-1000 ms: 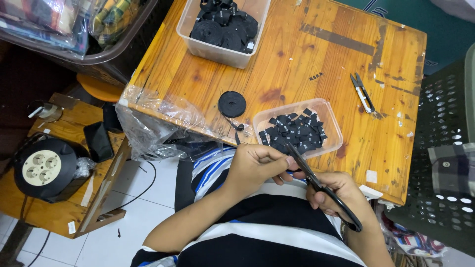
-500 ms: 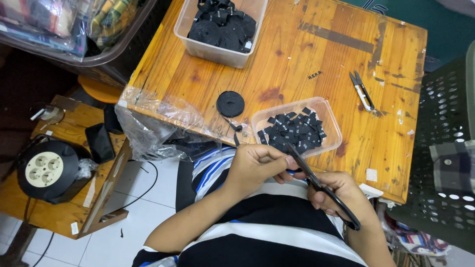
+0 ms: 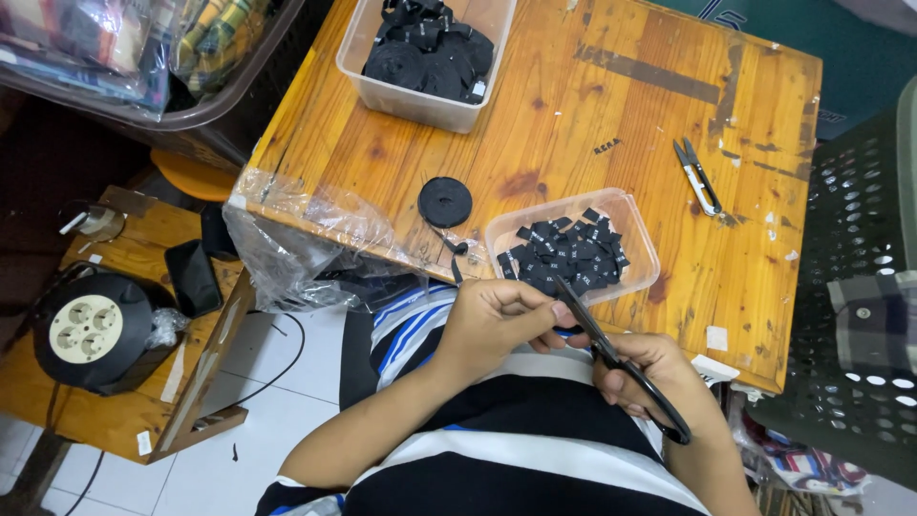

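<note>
At the wooden tabletop's (image 3: 573, 124) near edge, a tray (image 3: 642, 250) holds many cut black pieces while the right hand (image 3: 650, 382) grips scissors (image 3: 621, 363) and the left hand (image 3: 497, 320) pinches, probably, ribbon from the partly unwound roll (image 3: 445, 202).

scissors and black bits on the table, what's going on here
A seated person holds black scissors in the right hand, blades up against something small pinched in the left hand. Just ahead, a clear tub on the wooden table holds small black cut pieces. A black ribbon roll lies beside it.
</note>
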